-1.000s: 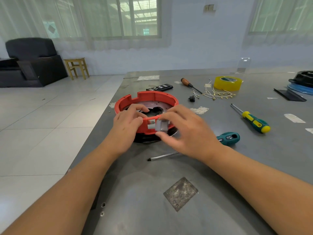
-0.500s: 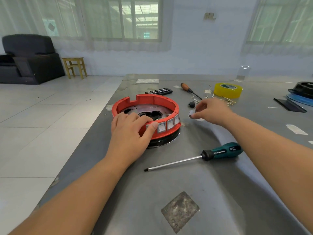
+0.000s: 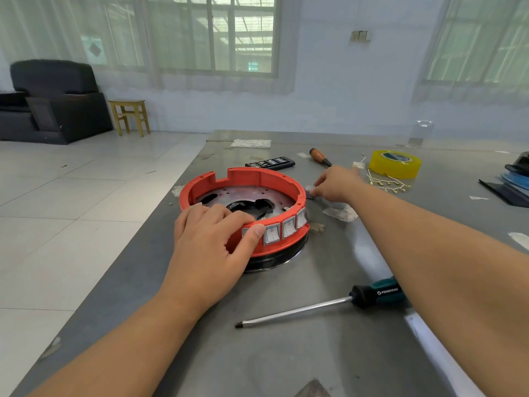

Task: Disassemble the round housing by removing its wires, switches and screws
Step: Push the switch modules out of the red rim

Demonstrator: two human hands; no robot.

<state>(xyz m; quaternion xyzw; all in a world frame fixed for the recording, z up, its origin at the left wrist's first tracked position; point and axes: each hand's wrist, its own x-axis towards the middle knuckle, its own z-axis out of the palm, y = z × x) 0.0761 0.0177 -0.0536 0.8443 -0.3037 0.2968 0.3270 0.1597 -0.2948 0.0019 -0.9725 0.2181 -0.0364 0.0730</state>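
Housing point(image 3: 243, 196) (red ring) at frame centre on table point(image 3: 286, 353). L hand point(image 3: 211, 247) grips its near rim, thumb by switches point(image 3: 286, 229). R hand point(image 3: 337, 184) right of it, pinching a small switch point(image 3: 310, 188). Screwdriver point(image 3: 329, 303) lower right.

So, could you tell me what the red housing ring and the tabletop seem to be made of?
The red housing ring looks like moulded plastic: uniform matte colour, crisp notches cut into its rim. The tabletop appears to be sheet metal, possibly steel: dull grey, softly reflective, scuffed.
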